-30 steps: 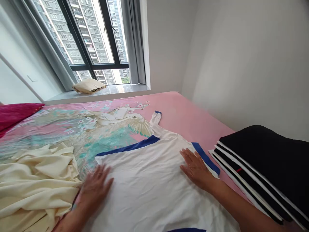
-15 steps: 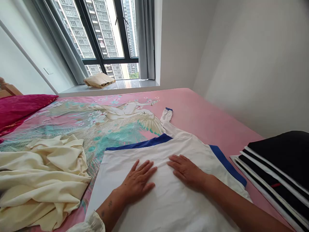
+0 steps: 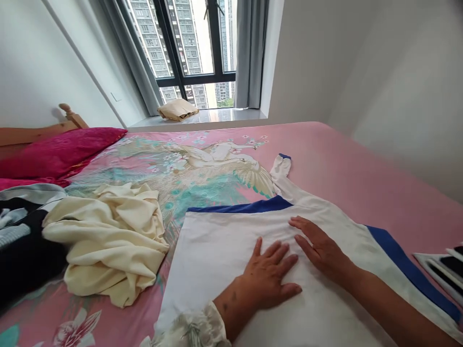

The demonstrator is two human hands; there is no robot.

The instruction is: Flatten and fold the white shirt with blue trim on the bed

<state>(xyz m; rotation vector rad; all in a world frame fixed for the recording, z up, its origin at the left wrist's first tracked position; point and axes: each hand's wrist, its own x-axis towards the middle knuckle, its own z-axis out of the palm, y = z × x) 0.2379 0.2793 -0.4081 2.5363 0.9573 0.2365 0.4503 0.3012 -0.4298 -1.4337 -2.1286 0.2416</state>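
Observation:
A white garment (image 3: pixel 217 250) with blue edging is spread over the bed, one narrow sleeve reaching toward the far side. My left hand (image 3: pixel 269 274) rests palm down on its middle, fingers spread. Just right of it, my right hand (image 3: pixel 321 246) is over the cloth with its fingers apart, holding nothing. The two hands do not touch. A crumpled cream cloth (image 3: pixel 115 236) lies to the left of the garment.
Dark and grey clothes (image 3: pixel 29 241) lie at the left, below a magenta pillow (image 3: pixel 72 152). Folded clothes (image 3: pixel 444 270) are partly in view at the right edge. A folded beige item (image 3: pixel 178 110) sits on the windowsill. The pink bed sheet (image 3: pixel 347 164) reaches the wall.
The view has swung left, bringing dark clothes into sight and cutting off most of the folded stack. My hands have come closer together on the garment, and my right hand's fingers have spread.

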